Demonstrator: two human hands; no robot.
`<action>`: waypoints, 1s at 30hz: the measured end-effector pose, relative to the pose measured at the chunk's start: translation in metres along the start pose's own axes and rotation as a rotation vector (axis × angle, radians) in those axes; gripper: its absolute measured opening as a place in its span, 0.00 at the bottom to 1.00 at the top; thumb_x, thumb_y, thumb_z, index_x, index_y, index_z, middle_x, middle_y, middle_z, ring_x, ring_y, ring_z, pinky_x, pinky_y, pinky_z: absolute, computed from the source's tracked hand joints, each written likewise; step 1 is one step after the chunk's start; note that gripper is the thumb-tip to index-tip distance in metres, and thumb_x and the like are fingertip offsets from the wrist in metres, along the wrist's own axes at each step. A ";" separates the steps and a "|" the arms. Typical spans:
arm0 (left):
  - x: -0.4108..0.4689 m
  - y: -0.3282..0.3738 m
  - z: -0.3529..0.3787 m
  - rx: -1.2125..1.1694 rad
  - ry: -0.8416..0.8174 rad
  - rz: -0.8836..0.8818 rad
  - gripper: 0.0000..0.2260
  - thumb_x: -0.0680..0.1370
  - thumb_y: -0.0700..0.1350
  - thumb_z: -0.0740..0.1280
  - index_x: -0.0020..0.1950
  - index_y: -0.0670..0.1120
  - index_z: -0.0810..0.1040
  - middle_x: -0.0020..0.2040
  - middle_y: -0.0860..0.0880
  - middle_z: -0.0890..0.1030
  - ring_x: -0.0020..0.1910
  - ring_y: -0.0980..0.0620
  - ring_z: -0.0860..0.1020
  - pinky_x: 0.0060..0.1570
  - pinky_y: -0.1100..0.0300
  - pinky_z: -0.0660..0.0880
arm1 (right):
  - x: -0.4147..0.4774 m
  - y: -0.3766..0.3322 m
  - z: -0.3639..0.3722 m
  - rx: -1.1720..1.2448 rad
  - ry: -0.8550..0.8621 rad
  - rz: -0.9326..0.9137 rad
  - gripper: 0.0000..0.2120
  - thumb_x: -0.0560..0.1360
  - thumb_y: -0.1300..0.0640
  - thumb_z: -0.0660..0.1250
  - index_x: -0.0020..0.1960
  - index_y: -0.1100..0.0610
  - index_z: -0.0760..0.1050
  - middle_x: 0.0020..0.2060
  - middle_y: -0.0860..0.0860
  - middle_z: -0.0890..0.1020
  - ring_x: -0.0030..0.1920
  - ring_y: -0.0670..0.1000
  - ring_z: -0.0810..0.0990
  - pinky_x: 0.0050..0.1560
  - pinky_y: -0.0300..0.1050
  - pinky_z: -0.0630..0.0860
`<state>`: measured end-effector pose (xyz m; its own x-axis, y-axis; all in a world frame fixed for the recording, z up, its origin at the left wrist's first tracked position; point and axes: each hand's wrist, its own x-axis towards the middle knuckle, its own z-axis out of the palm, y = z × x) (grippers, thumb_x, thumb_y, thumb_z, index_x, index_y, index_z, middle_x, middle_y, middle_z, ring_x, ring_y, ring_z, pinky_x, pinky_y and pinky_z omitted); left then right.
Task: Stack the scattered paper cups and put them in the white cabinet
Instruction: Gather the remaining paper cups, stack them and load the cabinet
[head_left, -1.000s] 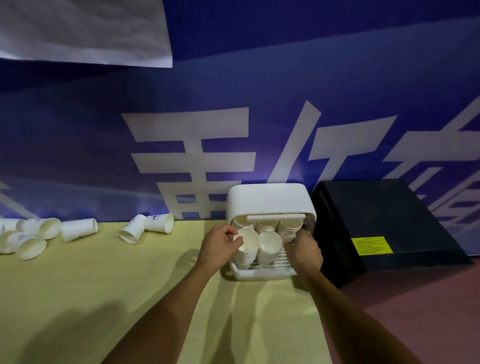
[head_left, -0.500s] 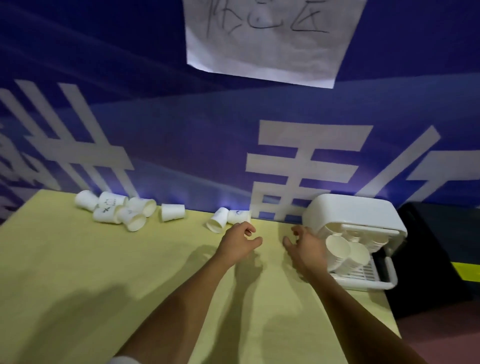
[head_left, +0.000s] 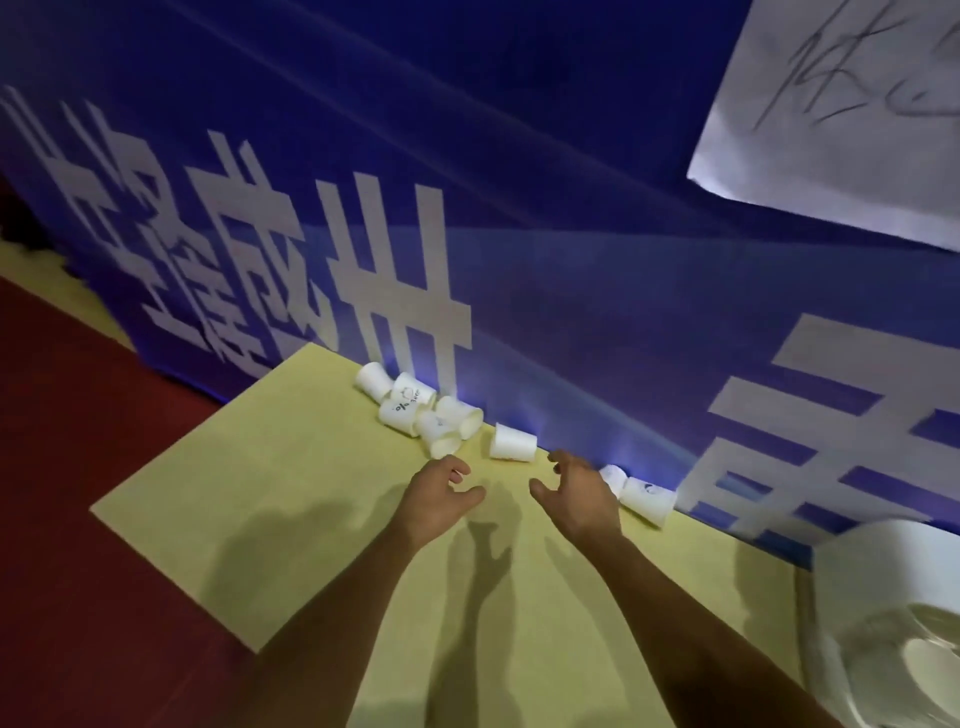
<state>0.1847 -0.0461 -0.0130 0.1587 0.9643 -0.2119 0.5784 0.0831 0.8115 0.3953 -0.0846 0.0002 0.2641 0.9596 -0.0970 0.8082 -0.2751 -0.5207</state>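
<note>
Cups lie tipped on their sides along the far edge of the desk (head_left: 260, 519), hard against the blue banner (head_left: 571, 270). The left hand (head_left: 439, 499) and right hand (head_left: 582, 499) hover side by side over the desk. Both are empty, with fingers loosely curled and thumbs held away, as if ready to take hold. Straight beyond the gap between them rests a lone cup (head_left: 511, 442). Its length runs roughly along the banner, so across the reach of either arm, and the right fingertips look a shade nearer to it. A heap of cups (head_left: 421, 410) sits up and to the left of the left hand, which I'd judge the natural one for it. A pair of cups (head_left: 644, 496) lies just behind the right hand, partly hidden by it. The white cabinet (head_left: 872, 582) stands well off to the right, blurred, seemingly with cups already inside.
</note>
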 end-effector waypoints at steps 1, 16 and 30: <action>0.009 -0.010 -0.010 0.001 0.002 -0.010 0.13 0.71 0.52 0.76 0.51 0.53 0.77 0.51 0.51 0.78 0.44 0.55 0.76 0.48 0.62 0.73 | 0.009 -0.010 0.011 -0.002 -0.010 0.005 0.26 0.76 0.42 0.66 0.71 0.51 0.71 0.63 0.49 0.79 0.62 0.52 0.78 0.55 0.47 0.74; 0.191 -0.123 -0.107 0.175 -0.097 -0.047 0.18 0.71 0.47 0.75 0.59 0.47 0.78 0.58 0.48 0.77 0.55 0.49 0.77 0.55 0.60 0.72 | 0.128 -0.114 0.176 0.018 -0.104 0.199 0.30 0.74 0.42 0.70 0.72 0.49 0.64 0.59 0.54 0.75 0.55 0.59 0.80 0.51 0.53 0.77; 0.254 -0.148 -0.085 0.553 -0.125 0.162 0.35 0.68 0.47 0.73 0.74 0.57 0.66 0.72 0.57 0.66 0.64 0.46 0.64 0.60 0.56 0.66 | 0.158 -0.112 0.231 0.027 0.055 0.362 0.32 0.73 0.43 0.73 0.69 0.55 0.64 0.62 0.54 0.75 0.58 0.60 0.78 0.50 0.53 0.78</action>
<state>0.0714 0.2079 -0.1412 0.3532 0.9142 -0.1987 0.8651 -0.2383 0.4415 0.2250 0.1110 -0.1531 0.5589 0.7957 -0.2335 0.6434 -0.5937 -0.4833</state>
